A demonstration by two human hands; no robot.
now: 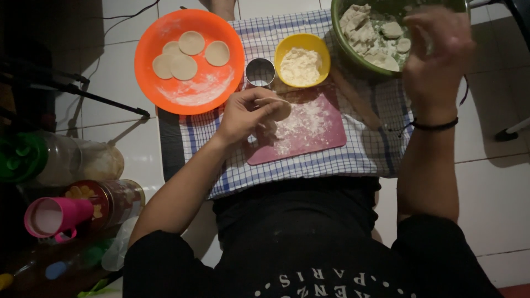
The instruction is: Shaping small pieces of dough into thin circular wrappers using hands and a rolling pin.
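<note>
My left hand (247,113) pinches a thin round disc of dough (279,108) above the floured dark red cutting board (326,140). My right hand (436,52) is raised over the edge of the green bowl (338,41), which holds lumps of dough (361,30); its fingers are blurred and I cannot see anything in them. A black band circles that wrist. An orange plate (221,33) at the upper left carries several cut dough discs (185,55) and a smear of flour.
A small metal ring cutter (260,72) and a yellow bowl of flour (302,59) stand behind the board. A wooden rolling pin (356,102) lies on the blue checked cloth (342,160). Jars, a tin and a pink cup (52,217) crowd the left floor.
</note>
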